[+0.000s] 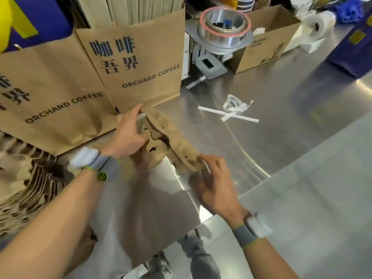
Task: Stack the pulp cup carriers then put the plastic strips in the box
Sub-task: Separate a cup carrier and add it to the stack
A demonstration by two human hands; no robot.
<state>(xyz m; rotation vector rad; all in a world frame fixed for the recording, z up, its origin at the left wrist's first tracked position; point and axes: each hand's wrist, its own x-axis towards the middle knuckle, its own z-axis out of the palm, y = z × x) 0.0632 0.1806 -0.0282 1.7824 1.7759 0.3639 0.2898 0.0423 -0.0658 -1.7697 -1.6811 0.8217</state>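
A brown pulp cup carrier (171,141) is held tilted just above the steel counter (271,137). My left hand (128,133) grips its far left end with the thumb in a cup hole. Its near right corner is pinched by my right hand (215,178), with a white plastic strip (207,167) under the fingers too. A large stack of pulp carriers (24,184) lies at the left edge. Loose white plastic strips (233,109) lie tangled on the counter to the right. An open cardboard box (267,43) stands at the back right.
Two brown paper bags (138,63) printed "ORCHARD COFFEE" stand behind the carrier. A metal cup sealing machine (223,27) sits at the back centre, with a single strip (195,82) at its foot. A purple bag (354,47) is at far right. The counter's front edge runs diagonally below my right hand.
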